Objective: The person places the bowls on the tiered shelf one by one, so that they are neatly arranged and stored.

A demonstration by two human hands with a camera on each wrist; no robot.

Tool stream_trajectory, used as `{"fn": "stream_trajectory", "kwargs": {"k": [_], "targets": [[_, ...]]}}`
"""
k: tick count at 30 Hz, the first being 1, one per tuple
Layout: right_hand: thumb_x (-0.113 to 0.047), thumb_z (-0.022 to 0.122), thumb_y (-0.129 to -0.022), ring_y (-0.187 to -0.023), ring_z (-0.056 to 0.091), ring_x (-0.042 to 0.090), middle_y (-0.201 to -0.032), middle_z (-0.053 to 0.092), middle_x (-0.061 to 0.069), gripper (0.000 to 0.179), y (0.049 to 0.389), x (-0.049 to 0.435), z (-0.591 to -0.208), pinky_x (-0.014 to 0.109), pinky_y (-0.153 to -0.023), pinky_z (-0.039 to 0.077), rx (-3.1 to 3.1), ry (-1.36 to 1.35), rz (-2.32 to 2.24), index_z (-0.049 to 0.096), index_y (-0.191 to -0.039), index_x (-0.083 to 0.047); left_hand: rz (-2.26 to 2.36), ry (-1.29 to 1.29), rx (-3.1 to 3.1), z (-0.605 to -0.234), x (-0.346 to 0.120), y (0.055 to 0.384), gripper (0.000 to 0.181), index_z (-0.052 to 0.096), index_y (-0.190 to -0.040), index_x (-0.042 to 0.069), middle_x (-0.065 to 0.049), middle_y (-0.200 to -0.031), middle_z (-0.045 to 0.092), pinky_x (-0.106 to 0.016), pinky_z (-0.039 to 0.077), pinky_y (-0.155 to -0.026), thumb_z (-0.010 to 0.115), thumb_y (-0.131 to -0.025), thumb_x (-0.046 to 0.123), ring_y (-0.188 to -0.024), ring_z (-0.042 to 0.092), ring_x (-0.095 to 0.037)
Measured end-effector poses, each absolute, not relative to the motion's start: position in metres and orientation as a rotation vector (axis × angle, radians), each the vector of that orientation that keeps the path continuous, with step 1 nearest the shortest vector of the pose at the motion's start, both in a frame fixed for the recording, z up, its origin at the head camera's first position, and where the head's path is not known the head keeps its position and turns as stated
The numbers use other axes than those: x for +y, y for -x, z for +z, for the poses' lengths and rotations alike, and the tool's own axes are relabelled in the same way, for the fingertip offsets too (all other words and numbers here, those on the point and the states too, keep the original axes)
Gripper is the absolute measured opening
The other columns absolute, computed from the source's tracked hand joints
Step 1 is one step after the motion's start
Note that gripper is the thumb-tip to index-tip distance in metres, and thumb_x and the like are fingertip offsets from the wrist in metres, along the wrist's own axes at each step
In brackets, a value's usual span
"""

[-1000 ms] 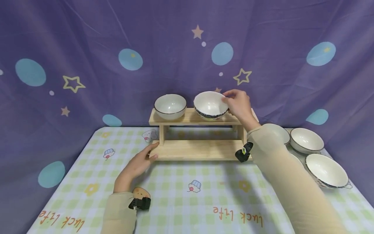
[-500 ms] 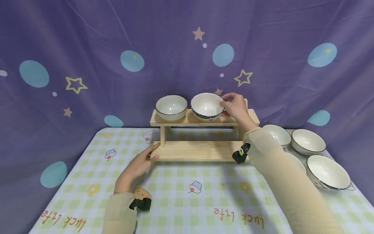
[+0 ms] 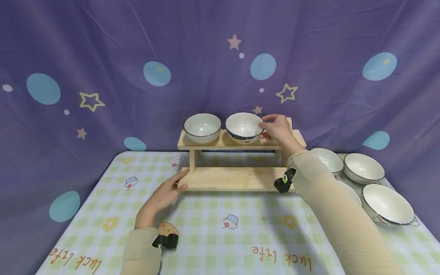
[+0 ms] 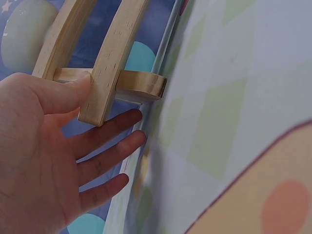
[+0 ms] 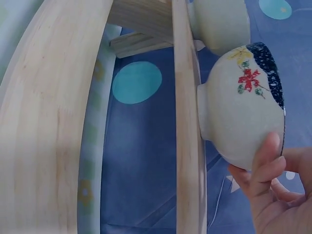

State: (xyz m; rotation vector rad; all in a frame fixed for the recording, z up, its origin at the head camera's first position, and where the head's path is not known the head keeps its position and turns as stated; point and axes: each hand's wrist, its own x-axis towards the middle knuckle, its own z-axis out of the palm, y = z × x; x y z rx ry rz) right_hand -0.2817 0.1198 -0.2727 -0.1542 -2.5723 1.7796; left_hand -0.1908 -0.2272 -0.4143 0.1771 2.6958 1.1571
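Note:
On the upper board of a two-tier wooden display rack (image 3: 237,178), my right hand (image 3: 279,128) holds a white bowl (image 3: 245,126) by its right rim. Red and yellow flowers and a dark blue speckled band decorate the outside of this bowl (image 5: 243,105), its foot right at the board in the right wrist view. To its left stands a plain white bowl (image 3: 203,128) with a dark rim. My left hand (image 3: 166,193) grips the left end of the lower board, thumb and index finger at the wood (image 4: 100,92), the other fingers extended beneath.
Several more bowls stand at the right of the table, among them a dark-rimmed bowl (image 3: 363,167) and a handled bowl (image 3: 388,204). A checked cloth (image 3: 196,240) covers the table. Behind the rack hangs a purple curtain (image 3: 192,46).
My right hand has brought the flowered bowl left, closer to the plain bowl, and lowered it slightly to the upper board. The left hand has stayed at the rack's end.

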Motion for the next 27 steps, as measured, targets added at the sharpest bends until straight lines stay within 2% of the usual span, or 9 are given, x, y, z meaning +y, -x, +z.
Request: {"fn": "stream_trajectory", "kwargs": {"k": [6,10,15,18,20,25,27], "targets": [[-0.013,0.055,-0.102,-0.047,0.059,0.003,-0.111,0.062,0.026,0.041,0.282,0.122,-0.270,0.015,-0.047,0.046,-2.601,0.133,1.852,0.051,-0.137,0.007,1.156,-0.177,2.693,-0.413,-0.229,0.191,0.061,0.027,-0.158,0.025,-0.018,-0.160,0.025,-0.065,0.031,-0.107,0.050,-0.104,0.041,-0.136,0.037,-0.047],[-0.017,0.051,-0.104,-0.058,0.062,0.003,-0.114,0.060,0.023,0.047,0.277,0.126,-0.273,0.016,-0.057,0.049,-2.633,0.033,1.894,0.043,-0.144,0.005,1.153,-0.183,2.693,-0.413,-0.230,0.191,0.061,0.027,-0.159,0.025,-0.017,-0.161,0.024,-0.065,0.030,-0.108,0.050,-0.104,0.041,-0.137,0.035,-0.047],[-0.023,0.047,-0.106,-0.087,0.068,0.016,-0.124,0.059,0.025,0.054,0.268,0.137,-0.277,0.026,-0.078,0.054,-2.716,-0.169,1.843,0.032,-0.152,0.003,1.156,-0.182,2.688,-0.414,-0.230,0.191,0.061,0.027,-0.159,0.025,-0.017,-0.161,0.024,-0.065,0.029,-0.108,0.050,-0.104,0.041,-0.138,0.035,-0.047],[-0.025,0.046,-0.107,-0.108,0.064,0.028,-0.130,0.058,0.025,0.056,0.262,0.143,-0.280,0.035,-0.091,0.051,-2.735,-0.239,1.803,0.029,-0.154,0.001,1.160,-0.182,2.689,-0.414,-0.230,0.191,0.061,0.027,-0.158,0.025,-0.017,-0.161,0.024,-0.065,0.029,-0.108,0.050,-0.104,0.041,-0.138,0.035,-0.047],[-0.024,0.046,-0.106,-0.115,0.061,0.034,-0.135,0.055,0.024,0.056,0.257,0.146,-0.282,0.041,-0.096,0.049,-2.715,-0.268,1.789,0.029,-0.154,0.000,1.165,-0.179,2.690,-0.414,-0.230,0.191,0.061,0.027,-0.158,0.025,-0.018,-0.160,0.025,-0.064,0.028,-0.109,0.050,-0.104,0.040,-0.138,0.035,-0.047],[-0.025,0.046,-0.107,-0.116,0.059,0.038,-0.141,0.052,0.022,0.052,0.240,0.156,-0.289,0.047,-0.098,0.047,-2.650,-0.350,1.694,0.035,-0.152,-0.001,1.176,-0.172,2.688,-0.416,-0.228,0.191,0.061,0.028,-0.158,0.025,-0.019,-0.159,0.027,-0.064,0.029,-0.109,0.051,-0.103,0.040,-0.137,0.036,-0.047],[-0.025,0.046,-0.107,-0.115,0.060,0.036,-0.141,0.053,0.020,0.050,0.233,0.160,-0.292,0.045,-0.096,0.049,-2.639,-0.383,1.637,0.038,-0.151,-0.002,1.174,-0.167,2.691,-0.416,-0.228,0.190,0.061,0.029,-0.158,0.025,-0.020,-0.158,0.029,-0.065,0.030,-0.108,0.052,-0.103,0.041,-0.136,0.037,-0.047]]}}
